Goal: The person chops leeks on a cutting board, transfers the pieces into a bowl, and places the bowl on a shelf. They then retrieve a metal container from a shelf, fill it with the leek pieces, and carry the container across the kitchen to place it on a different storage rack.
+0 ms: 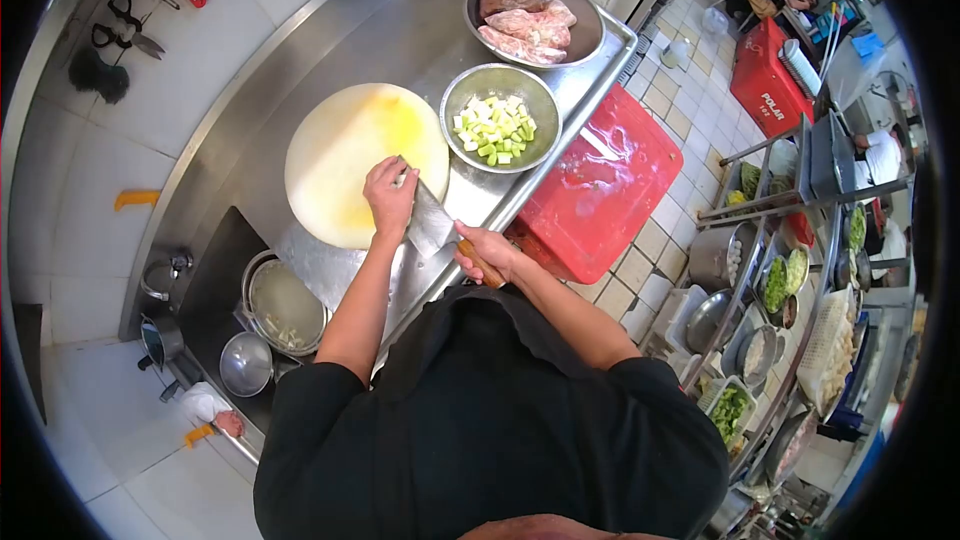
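My right hand (488, 255) is closed round the wooden handle of a cleaver (431, 224). The broad metal blade slants up and left over the near right edge of a round cutting board (330, 160). My left hand (390, 198) is closed at the far end of the blade, thumb and fingers pinching it; a small pale bit shows by the fingertips. Yellow staining marks the board's upper right. Beside the board, a metal bowl (549, 142) holds cut pale-green vegetable pieces (495, 128).
A bowl (592, 44) of raw meat stands farther along the steel counter. On the left is a sink (235, 230) with pots. A red cooler (610, 180) sits below the counter's right edge. Shelves of food containers (730, 400) are at right; other people are in the background.
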Action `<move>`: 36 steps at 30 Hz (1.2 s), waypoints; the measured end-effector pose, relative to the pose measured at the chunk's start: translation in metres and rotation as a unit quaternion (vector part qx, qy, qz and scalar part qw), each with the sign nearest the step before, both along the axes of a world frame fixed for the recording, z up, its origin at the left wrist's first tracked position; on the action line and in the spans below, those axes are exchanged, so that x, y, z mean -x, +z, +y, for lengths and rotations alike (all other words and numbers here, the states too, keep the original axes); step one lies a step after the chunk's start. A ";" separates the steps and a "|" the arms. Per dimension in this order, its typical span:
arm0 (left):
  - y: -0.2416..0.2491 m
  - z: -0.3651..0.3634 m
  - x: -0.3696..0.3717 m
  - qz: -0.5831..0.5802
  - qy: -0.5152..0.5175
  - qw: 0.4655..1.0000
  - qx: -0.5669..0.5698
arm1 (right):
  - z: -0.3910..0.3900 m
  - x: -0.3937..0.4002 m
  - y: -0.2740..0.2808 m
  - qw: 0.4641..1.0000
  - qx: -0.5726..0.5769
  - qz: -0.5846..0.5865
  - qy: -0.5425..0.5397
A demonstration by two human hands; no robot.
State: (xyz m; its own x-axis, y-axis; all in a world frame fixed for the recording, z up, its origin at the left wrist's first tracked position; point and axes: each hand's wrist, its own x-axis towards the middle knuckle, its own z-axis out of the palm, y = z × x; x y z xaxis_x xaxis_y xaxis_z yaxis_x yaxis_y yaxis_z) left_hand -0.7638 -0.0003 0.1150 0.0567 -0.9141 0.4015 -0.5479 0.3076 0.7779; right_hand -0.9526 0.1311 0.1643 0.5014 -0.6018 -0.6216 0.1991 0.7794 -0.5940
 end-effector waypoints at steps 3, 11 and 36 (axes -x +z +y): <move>0.041 -0.019 0.046 -0.018 -0.050 0.999 -0.001 | 0.002 0.028 0.028 0.997 0.011 0.006 -0.071; 0.033 -0.081 0.161 -0.022 -0.120 0.992 0.043 | -0.008 0.073 0.077 0.901 0.170 0.264 -0.299; -0.025 0.132 -0.296 -0.047 0.239 0.904 -0.351 | -0.116 -0.046 0.010 0.601 0.592 0.486 0.230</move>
State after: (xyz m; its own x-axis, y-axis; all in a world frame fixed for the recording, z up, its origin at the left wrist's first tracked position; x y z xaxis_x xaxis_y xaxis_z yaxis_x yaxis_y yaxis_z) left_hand -0.4675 0.1312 0.0897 0.5081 -0.8256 -0.2453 -0.5618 -0.5336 0.6322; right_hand -0.9065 0.0153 0.1739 0.5311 -0.8468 -0.0287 -0.7642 -0.4642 -0.4478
